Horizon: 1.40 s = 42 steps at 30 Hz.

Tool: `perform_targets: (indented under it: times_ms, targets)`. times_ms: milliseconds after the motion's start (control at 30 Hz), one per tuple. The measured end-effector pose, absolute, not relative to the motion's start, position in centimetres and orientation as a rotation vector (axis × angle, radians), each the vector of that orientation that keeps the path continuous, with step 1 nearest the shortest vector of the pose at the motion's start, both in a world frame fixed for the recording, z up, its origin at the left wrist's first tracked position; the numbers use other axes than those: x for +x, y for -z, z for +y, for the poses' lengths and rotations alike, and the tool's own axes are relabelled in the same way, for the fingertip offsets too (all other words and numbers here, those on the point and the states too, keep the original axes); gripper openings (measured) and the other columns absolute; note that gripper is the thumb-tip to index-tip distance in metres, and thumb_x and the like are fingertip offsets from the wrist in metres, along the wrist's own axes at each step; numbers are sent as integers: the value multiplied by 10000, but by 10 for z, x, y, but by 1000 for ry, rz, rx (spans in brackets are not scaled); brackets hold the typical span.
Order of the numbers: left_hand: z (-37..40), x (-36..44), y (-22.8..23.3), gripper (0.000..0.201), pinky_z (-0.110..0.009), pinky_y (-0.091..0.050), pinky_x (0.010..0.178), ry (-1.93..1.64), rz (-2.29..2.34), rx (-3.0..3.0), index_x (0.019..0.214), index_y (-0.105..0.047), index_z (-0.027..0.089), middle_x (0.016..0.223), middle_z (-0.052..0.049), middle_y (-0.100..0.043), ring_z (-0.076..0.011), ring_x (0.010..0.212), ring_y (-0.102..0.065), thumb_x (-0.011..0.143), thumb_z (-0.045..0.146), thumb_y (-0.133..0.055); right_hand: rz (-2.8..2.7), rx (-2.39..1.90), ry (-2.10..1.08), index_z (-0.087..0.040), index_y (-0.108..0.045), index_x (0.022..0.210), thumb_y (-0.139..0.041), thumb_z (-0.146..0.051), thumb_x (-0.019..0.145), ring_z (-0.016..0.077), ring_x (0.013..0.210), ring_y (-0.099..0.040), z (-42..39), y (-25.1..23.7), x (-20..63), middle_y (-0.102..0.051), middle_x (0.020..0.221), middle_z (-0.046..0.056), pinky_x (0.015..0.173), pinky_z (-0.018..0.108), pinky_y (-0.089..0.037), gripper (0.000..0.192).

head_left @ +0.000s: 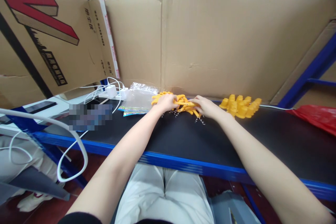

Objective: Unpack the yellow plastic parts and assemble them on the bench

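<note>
A pile of slim yellow plastic pieces [184, 102] lies on the black tabletop near the cardboard wall. Thin silvery metal spirals [200, 120] stick out from its front side. My left hand [167, 102] is at the left of the pile, fingers closed on yellow pieces there. From the right, my right hand [205, 107] reaches in and pinches a yellow piece between thumb and fingers. The fingertips of both hands are partly hidden among the pieces. Farther right stands a group of yellow cup-shaped pieces [240, 106], apart from my hand.
Clear plastic bags [140, 96] with colourful edges lie left of the pile. White chargers [111, 91] and cables stand beyond them. A white cable [83, 154] loops over the left front edge. A red bag [316, 117] lies far right. Cardboard [223, 42] walls the back.
</note>
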<state>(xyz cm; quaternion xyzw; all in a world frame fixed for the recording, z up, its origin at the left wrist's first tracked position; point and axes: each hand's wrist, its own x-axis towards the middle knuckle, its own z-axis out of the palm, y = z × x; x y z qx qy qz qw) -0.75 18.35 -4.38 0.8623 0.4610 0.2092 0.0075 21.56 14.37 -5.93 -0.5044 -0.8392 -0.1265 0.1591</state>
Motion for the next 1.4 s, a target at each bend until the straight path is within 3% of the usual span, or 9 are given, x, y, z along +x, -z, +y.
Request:
perform_targets:
  times_ms: [167, 533, 733, 933, 1067, 1167, 1400]
  targets:
    - [186, -11, 38, 335, -333, -481, 811, -602, 1467, 2732, 1006, -678, 227, 1025, -70, -688, -252, 979, -616, 727, 409, -645, -2370, -1474, 243, -165, -549, 1288, -500, -182, 854, 217, 936, -598, 141, 58, 212, -573, 1062, 116, 861, 318, -454, 437]
    - [179, -26, 51, 297, -325, -475, 763, -693, 1442, 2672, 979, -675, 201, 912, -73, -691, -238, 908, -623, 756, 390, -620, -2367, -1502, 206, -186, -508, 1293, -498, -280, 894, 246, 1071, -574, 138, 62, 197, -592, 1172, 120, 921, 361, -426, 410]
    - [179, -29, 49, 298, -330, -476, 755, -704, 1470, 2674, 994, -677, 208, 917, -72, -692, -243, 907, -625, 755, 370, -606, -2344, -1529, 350, -152, -483, 1097, -496, -246, 886, 214, 840, -606, 133, 57, 190, -617, 988, 122, 704, 296, -431, 231]
    - [181, -32, 50, 302, -333, -481, 756, -660, 1495, 2692, 986, -687, 218, 919, -74, -695, -247, 901, -631, 740, 376, -610, -2406, -1534, 551, -170, -519, 1013, -443, -224, 908, 203, 772, -583, 130, 59, 184, -568, 974, 108, 657, 293, -404, 140]
    - [180, -32, 50, 298, -336, -481, 769, -652, 1497, 2706, 992, -686, 228, 948, -71, -696, -249, 916, -632, 743, 374, -609, -2364, -1375, 376, -188, -572, 1092, -484, -279, 901, 186, 823, -592, 136, 63, 194, -559, 1046, 102, 741, 304, -446, 229]
    - [177, -31, 49, 293, -334, -481, 787, -643, 1505, 2701, 986, -687, 227, 957, -69, -695, -244, 923, -631, 742, 377, -623, -2330, -1309, 194, -191, -613, 1135, -555, -336, 862, 195, 864, -603, 141, 63, 200, -596, 991, 90, 795, 317, -461, 314]
    - [175, -30, 48, 284, -328, -483, 772, -667, 1487, 2713, 995, -683, 229, 939, -65, -697, -239, 915, -632, 751, 347, -599, -2092, -1359, -205, -179, -583, 1066, -630, -355, 788, 199, 886, -630, 139, 59, 196, -666, 999, 71, 808, 343, -490, 333]
